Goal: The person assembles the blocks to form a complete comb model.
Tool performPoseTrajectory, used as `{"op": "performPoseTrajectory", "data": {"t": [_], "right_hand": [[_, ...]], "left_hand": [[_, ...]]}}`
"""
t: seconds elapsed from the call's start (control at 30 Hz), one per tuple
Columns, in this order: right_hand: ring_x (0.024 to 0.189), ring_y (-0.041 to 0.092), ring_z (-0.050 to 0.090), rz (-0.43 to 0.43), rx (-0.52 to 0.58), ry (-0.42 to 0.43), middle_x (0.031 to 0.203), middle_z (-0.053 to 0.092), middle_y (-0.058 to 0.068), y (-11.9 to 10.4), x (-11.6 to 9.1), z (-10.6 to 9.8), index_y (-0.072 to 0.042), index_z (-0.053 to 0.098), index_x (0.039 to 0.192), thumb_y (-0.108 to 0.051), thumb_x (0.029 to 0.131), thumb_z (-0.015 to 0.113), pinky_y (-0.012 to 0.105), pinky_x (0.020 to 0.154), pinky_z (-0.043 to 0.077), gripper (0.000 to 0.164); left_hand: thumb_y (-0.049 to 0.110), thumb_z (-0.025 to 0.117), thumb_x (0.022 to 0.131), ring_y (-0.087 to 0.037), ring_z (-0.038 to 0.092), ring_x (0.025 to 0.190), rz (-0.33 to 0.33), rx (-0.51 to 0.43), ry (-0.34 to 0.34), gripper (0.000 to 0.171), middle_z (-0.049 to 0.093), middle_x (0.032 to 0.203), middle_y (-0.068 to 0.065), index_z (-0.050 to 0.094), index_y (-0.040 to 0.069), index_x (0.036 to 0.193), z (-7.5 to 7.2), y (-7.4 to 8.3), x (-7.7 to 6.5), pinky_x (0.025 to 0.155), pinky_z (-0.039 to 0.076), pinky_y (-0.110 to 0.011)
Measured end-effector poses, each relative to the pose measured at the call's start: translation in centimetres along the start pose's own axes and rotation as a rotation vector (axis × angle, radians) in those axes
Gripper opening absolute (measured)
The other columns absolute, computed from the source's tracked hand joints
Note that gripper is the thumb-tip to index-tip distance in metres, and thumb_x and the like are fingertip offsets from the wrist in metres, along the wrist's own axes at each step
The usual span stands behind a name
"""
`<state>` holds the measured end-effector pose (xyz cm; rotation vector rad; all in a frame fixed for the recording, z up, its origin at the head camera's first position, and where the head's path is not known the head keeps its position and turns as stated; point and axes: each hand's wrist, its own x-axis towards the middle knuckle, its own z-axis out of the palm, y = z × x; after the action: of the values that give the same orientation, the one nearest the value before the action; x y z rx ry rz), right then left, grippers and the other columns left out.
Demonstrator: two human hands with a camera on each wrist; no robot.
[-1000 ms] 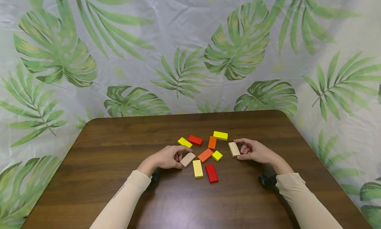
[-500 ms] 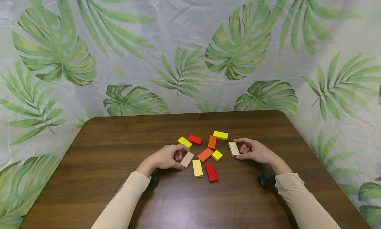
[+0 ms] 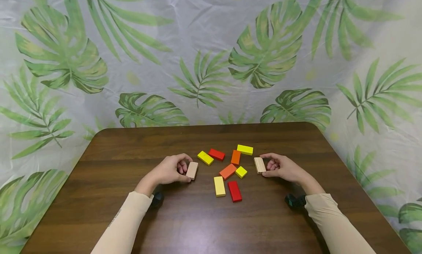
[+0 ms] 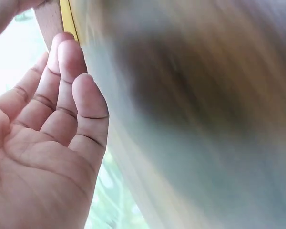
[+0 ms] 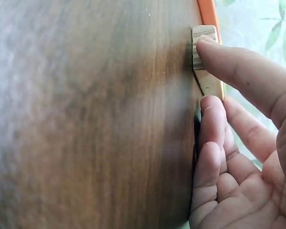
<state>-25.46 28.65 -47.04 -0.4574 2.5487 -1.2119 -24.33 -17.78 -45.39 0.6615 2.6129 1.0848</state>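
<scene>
My left hand pinches a plain wooden block by its two ends between thumb and fingers, left of the cluster of blocks. Part of that block shows at the top of the left wrist view, above the curled fingertips of the left hand. On the right, my right hand grips a striped wooden block by its ends. The right wrist view has the thumb of the right hand pressed on the end of the striped block.
Between the hands lie coloured blocks on the brown table: a pale yellow block, a red block, an orange block, a small yellow block and several others behind. A leaf-patterned curtain hangs behind the table.
My left hand has moved left with the plain wooden block, away from the coloured blocks, and the block has turned more upright in view. The right hand has stayed in place.
</scene>
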Motion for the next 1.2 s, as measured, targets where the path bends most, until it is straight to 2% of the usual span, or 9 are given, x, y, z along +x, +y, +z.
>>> {"op": "performPoseTrajectory", "data": {"t": [0.23,0.43,0.63,0.87,1.0,1.2], "right_hand": [[0.084,0.016,0.056,0.011,-0.014,0.008,0.099,0.062,0.011,0.0,-0.1,0.1,-0.002,0.058,0.148,-0.020,0.091,0.088,0.022,0.074,0.049,0.067],[0.084,0.015,0.055,0.012,-0.013,0.017,0.098,0.062,0.011,-0.2,-0.3,0.4,-0.001,0.058,0.147,-0.020,0.091,0.088,0.022,0.074,0.049,0.066],[0.085,0.015,0.056,0.011,-0.009,0.025,0.100,0.063,0.012,-0.4,-0.3,0.5,-0.001,0.058,0.146,-0.021,0.092,0.087,0.021,0.074,0.049,0.065],[0.084,0.015,0.056,0.004,-0.020,0.049,0.099,0.064,0.012,-0.4,-0.1,0.4,-0.001,0.059,0.145,-0.022,0.091,0.088,0.021,0.074,0.049,0.064],[0.084,0.016,0.056,0.010,-0.027,0.053,0.099,0.064,0.012,-0.2,0.0,0.4,-0.002,0.059,0.145,-0.022,0.091,0.088,0.021,0.074,0.049,0.065],[0.085,0.016,0.056,0.024,-0.034,0.056,0.100,0.063,0.011,0.0,-0.1,0.5,-0.002,0.059,0.146,-0.023,0.091,0.088,0.022,0.074,0.049,0.066]], "left_hand": [[0.015,0.095,0.080,-0.014,0.059,0.076,-0.103,-0.006,0.076,0.058,0.065,0.091,-0.005,0.065,0.005,0.129,-1.6,-2.2,-0.4,0.075,0.049,-0.026],[0.015,0.095,0.079,-0.014,0.058,0.081,-0.126,0.014,0.119,0.059,0.064,0.093,-0.007,0.065,0.002,0.128,-2.1,-2.9,-0.2,0.078,0.048,-0.028],[0.018,0.095,0.081,-0.017,0.055,0.085,-0.135,0.011,0.066,0.058,0.060,0.094,-0.007,0.063,0.004,0.128,-2.7,-2.9,0.3,0.084,0.046,-0.033],[0.009,0.091,0.085,-0.017,0.053,0.088,-0.118,-0.137,-0.016,0.062,0.057,0.097,-0.009,0.058,-0.002,0.136,-3.8,-3.6,0.6,0.080,0.046,-0.026],[0.006,0.089,0.086,-0.018,0.054,0.091,-0.119,-0.202,-0.036,0.062,0.058,0.100,-0.009,0.058,-0.003,0.139,-4.1,-4.2,0.6,0.080,0.047,-0.024],[0.008,0.089,0.086,-0.018,0.055,0.092,-0.132,-0.222,-0.031,0.062,0.058,0.100,-0.006,0.059,-0.001,0.140,-3.9,-4.7,0.7,0.081,0.048,-0.024]]}}
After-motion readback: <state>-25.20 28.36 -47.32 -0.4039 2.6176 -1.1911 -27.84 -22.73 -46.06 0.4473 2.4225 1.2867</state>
